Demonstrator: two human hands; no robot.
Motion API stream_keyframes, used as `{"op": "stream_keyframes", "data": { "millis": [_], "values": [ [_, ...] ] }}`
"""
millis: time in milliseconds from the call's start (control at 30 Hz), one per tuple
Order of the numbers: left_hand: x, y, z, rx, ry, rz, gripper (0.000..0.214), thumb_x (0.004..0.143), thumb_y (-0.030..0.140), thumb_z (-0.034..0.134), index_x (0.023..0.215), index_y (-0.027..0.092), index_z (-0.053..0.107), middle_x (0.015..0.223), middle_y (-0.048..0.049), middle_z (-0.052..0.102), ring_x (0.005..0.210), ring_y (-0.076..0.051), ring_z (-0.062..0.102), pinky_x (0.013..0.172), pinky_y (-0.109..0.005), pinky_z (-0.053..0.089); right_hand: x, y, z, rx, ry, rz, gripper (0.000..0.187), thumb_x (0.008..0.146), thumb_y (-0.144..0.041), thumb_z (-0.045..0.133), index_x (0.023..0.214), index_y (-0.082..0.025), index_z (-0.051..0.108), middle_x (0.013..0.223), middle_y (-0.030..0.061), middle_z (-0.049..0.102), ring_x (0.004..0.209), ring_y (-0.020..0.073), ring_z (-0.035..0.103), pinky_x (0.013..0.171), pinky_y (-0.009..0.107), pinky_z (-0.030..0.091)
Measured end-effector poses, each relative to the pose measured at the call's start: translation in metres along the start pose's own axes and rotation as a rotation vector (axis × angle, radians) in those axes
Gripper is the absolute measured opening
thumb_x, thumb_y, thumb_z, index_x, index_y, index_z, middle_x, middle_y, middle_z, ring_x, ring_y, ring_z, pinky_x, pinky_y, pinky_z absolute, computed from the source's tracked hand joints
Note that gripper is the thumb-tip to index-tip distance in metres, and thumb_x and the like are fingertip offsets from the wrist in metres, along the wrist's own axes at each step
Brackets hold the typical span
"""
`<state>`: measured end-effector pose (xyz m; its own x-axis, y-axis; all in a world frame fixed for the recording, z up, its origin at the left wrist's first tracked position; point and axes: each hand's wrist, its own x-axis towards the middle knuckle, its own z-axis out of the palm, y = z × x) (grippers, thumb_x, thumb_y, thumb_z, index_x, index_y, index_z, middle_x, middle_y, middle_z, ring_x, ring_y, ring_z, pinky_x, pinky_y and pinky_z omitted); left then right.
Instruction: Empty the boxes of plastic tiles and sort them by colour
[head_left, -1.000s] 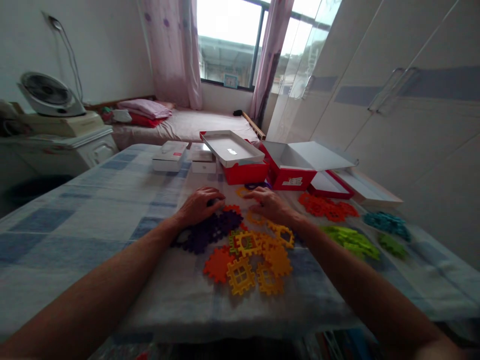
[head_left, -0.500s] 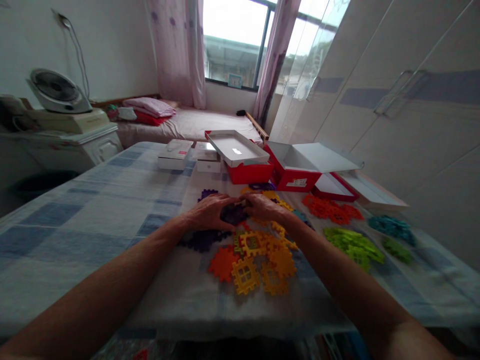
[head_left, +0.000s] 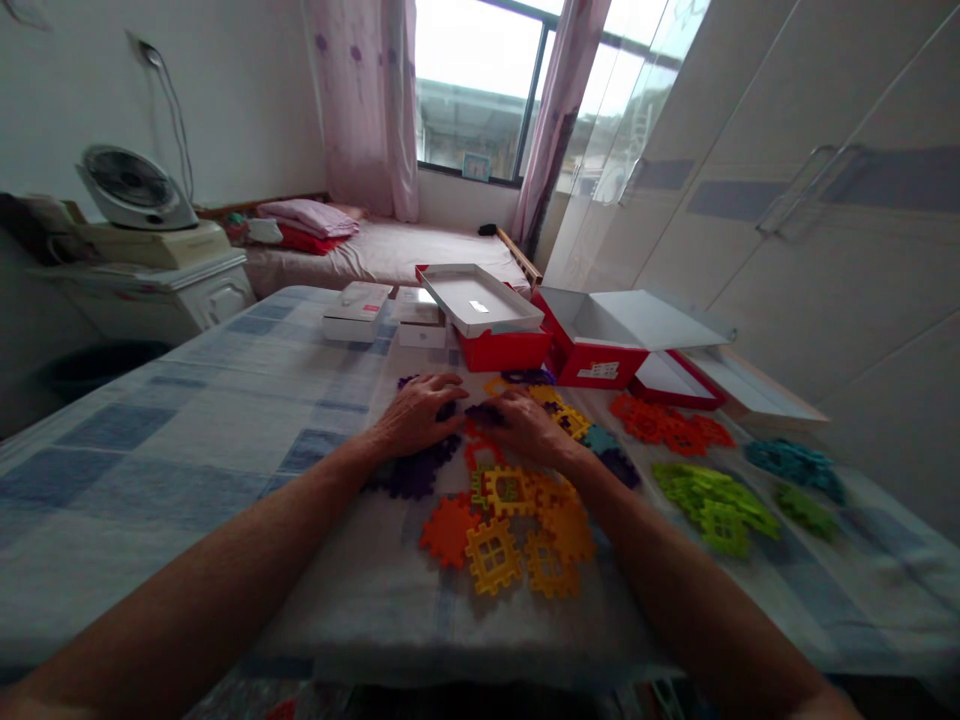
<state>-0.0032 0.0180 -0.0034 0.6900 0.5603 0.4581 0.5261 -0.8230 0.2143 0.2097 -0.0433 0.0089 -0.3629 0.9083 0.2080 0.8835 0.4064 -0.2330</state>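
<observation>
My left hand [head_left: 416, 415] lies with bent fingers over dark purple interlocking plastic tiles [head_left: 412, 472] on the checked tablecloth [head_left: 187, 430]. My right hand [head_left: 525, 425] faces it, fingers closed on a purple tile [head_left: 480, 411] held between both hands. The hands nearly touch. Just in front of them lies a cluster of yellow and orange tiles [head_left: 517, 530], some joined together. A teal tile [head_left: 598, 438] and another purple tile [head_left: 621, 465] lie beside my right wrist.
Sorted tile piles sit to the right: red-orange [head_left: 660, 425], green [head_left: 712, 495], teal [head_left: 795, 462]. Open red boxes [head_left: 502, 348] [head_left: 592, 360] and small white boxes [head_left: 356, 312] stand behind the hands. A fan [head_left: 135, 188] rests on a cabinet at left; wardrobe doors [head_left: 825, 220] stand at right.
The hands came together over the purple tiles, raised one purple tile between them, and now hold it low near the table. The camera has shifted slightly left.
</observation>
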Motion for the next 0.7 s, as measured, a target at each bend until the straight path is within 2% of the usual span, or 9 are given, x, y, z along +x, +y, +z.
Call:
{"op": "stream_keyframes", "data": {
  "millis": [133, 233, 333, 467, 567, 700],
  "values": [
    [0.001, 0.005, -0.002, -0.036, -0.028, 0.090, 0.047, 0.081, 0.047, 0.058, 0.120, 0.020, 0.059, 0.121, -0.0092, 0.060, 0.112, -0.026, 0.054, 0.100, -0.040, 0.039, 0.007, -0.006, 0.007, 0.043, 0.102, -0.007, 0.029, 0.085, -0.014, 0.051, 0.110, -0.014, 0.066, 0.099, 0.0102, 0.064, 0.094, 0.0187, 0.058, 0.086, 0.030, 0.042],
    [0.003, 0.007, -0.005, -0.042, -0.023, 0.071, 0.034, 0.087, 0.042, 0.051, 0.110, 0.019, 0.064, 0.107, -0.0086, 0.066, 0.103, -0.023, 0.058, 0.095, -0.038, 0.041, 0.007, -0.010, 0.001, 0.137, 0.144, 0.009, 0.031, 0.086, -0.016, 0.051, 0.115, -0.014, 0.062, 0.104, 0.0103, 0.065, 0.098, 0.0181, 0.059, 0.089, 0.030, 0.042],
    [0.004, 0.006, -0.005, -0.073, 0.072, -0.093, 0.028, 0.090, 0.036, 0.045, 0.093, 0.019, 0.067, 0.093, -0.0072, 0.069, 0.091, -0.021, 0.062, 0.086, -0.034, 0.045, 0.001, -0.009, -0.007, 0.182, 0.129, 0.024, 0.044, 0.082, -0.028, 0.062, 0.123, -0.014, 0.056, 0.115, 0.0123, 0.062, 0.109, 0.0213, 0.056, 0.094, 0.034, 0.041],
    [0.005, -0.004, -0.002, -0.175, 0.233, -0.351, 0.033, 0.089, 0.041, 0.043, 0.090, 0.018, 0.066, 0.086, -0.0058, 0.070, 0.081, -0.020, 0.064, 0.076, -0.029, 0.048, -0.008, -0.004, -0.008, 0.177, -0.052, -0.042, 0.058, 0.073, -0.038, 0.072, 0.124, -0.017, 0.056, 0.126, 0.0132, 0.056, 0.119, 0.0257, 0.049, 0.099, 0.040, 0.039],
    [0.005, -0.011, 0.001, -0.204, 0.252, -0.427, 0.034, 0.086, 0.042, 0.046, 0.096, 0.017, 0.067, 0.091, -0.0060, 0.072, 0.084, -0.021, 0.065, 0.079, -0.030, 0.049, -0.009, -0.002, -0.002, 0.161, -0.070, -0.061, 0.057, 0.072, -0.035, 0.072, 0.124, -0.019, 0.057, 0.125, 0.0129, 0.056, 0.117, 0.0249, 0.051, 0.100, 0.039, 0.038],
    [0.005, -0.013, 0.001, -0.251, 0.248, -0.441, 0.038, 0.085, 0.038, 0.047, 0.110, 0.015, 0.064, 0.106, -0.0092, 0.070, 0.099, -0.023, 0.064, 0.090, -0.033, 0.047, -0.005, -0.002, 0.006, 0.133, -0.051, -0.001, 0.056, 0.074, -0.033, 0.069, 0.125, -0.017, 0.055, 0.119, 0.0125, 0.054, 0.108, 0.0226, 0.054, 0.094, 0.035, 0.041]
  ]
}}
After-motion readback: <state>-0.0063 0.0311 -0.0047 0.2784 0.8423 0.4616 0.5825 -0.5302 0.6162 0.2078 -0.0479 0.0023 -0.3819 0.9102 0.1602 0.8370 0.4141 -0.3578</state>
